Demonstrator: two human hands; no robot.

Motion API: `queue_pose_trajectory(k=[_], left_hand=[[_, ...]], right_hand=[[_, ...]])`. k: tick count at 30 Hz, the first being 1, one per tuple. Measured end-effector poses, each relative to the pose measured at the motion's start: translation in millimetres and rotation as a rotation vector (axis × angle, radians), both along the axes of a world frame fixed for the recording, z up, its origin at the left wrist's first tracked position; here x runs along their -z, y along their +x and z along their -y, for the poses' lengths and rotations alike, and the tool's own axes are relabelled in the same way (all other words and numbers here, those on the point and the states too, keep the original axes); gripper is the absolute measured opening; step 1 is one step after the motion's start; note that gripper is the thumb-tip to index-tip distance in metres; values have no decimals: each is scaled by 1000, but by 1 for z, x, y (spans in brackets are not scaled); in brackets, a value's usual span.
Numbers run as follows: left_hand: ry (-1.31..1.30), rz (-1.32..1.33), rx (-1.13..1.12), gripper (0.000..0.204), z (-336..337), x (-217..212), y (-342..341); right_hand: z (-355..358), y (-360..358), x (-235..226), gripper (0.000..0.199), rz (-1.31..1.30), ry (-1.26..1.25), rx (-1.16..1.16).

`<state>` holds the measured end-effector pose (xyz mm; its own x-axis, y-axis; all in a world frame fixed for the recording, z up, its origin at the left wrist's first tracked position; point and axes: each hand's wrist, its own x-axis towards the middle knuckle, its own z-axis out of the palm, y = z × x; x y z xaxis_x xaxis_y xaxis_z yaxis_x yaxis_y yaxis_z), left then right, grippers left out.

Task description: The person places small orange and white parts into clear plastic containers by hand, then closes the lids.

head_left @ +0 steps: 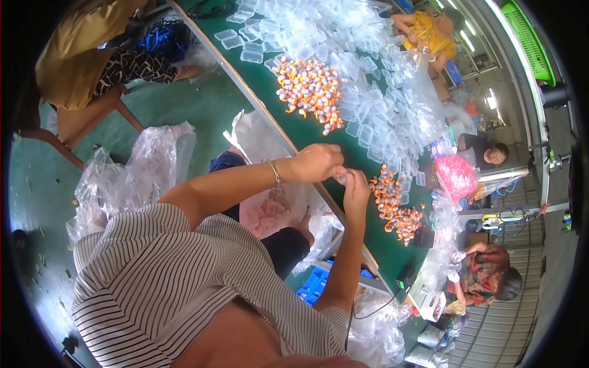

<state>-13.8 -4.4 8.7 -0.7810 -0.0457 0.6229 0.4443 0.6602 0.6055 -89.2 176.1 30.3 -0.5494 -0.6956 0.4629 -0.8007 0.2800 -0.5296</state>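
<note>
My left hand (315, 163), with a bracelet at its wrist, is closed in a pinch over the near edge of the green table (328, 146). Close against it, my right hand (356, 191) is pinched too, fingertips meeting the left's. Whatever lies between them is mostly hidden by the fingers; only a small pale bit shows. Beyond the left hand is a heap of small orange and grey pieces (310, 92). A second heap of the same orange and grey pieces (392, 205) lies to the right of my right hand.
Clear plastic boxes (374, 116) cover much of the table's far side. A pink bundle (455, 176) sits at the right. Below the edge are a bag of pinkish pieces (270, 211) and a blue crate (314, 285). Other people (491, 273) sit around the table.
</note>
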Motion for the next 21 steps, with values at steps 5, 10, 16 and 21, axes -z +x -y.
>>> queue_pose_trajectory(k=[5,10,16,21], left_hand=[[169,-28,-5,26,3,-7,10],[-46,-14,120,24,-7,-10,37],[-170,-99,-38,18,5,-9,35],[-130,37,-407,23,42,-18,1]], right_hand=[[13,-28,-11,20,389,-114,-65],[57,-65,-11,25,-481,187,281],[50,-54,-1,26,-611,299,365],[36,-6,-6,24,-567,274,253]])
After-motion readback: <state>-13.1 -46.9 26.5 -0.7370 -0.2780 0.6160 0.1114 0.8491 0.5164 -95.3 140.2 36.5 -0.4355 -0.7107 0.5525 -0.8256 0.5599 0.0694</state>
